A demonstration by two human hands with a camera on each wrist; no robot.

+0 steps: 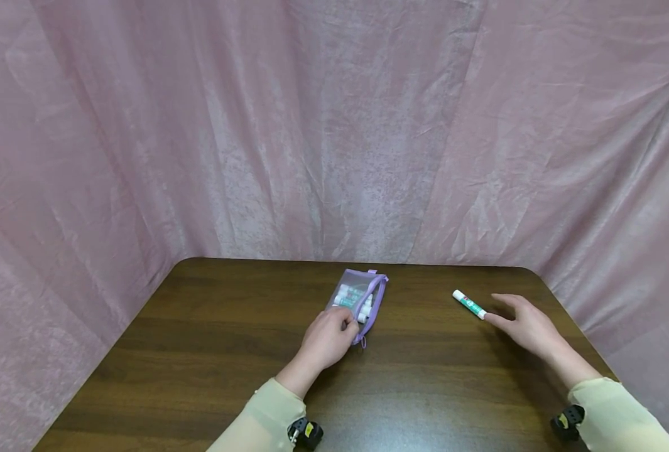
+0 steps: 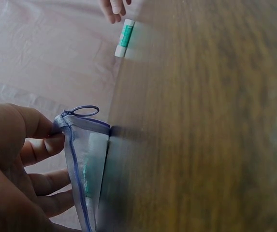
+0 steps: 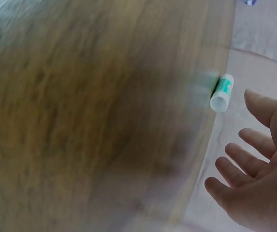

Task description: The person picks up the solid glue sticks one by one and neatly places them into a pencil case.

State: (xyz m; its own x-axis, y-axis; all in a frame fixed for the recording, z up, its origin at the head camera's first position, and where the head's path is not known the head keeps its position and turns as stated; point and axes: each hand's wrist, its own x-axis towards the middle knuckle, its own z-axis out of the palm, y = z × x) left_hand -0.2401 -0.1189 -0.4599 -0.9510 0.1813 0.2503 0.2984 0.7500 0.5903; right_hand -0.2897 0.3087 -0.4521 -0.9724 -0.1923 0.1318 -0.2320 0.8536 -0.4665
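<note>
A mesh zip pouch [image 1: 357, 277] with purple trim lies toward the back middle of the table. White-and-green glue sticks [image 1: 348, 295] show through its mesh. Its purple zip edges stand apart on the right side. My left hand [image 1: 327, 338] pinches the pouch's near edge between thumb and forefinger, close to the looped zip pull [image 2: 85, 111]. Another glue stick [image 1: 470, 304] lies on the table to the right. Beside it is my right hand [image 1: 529, 326], its thumb near the stick's near end. In the right wrist view, the fingers [image 3: 244, 162] are spread and hold nothing.
The brown wooden table [image 1: 210, 351] has rounded back corners. Pink curtains [image 1: 334, 125] hang behind it and at both sides. Each sleeve cuff carries a small black device [image 1: 306, 433].
</note>
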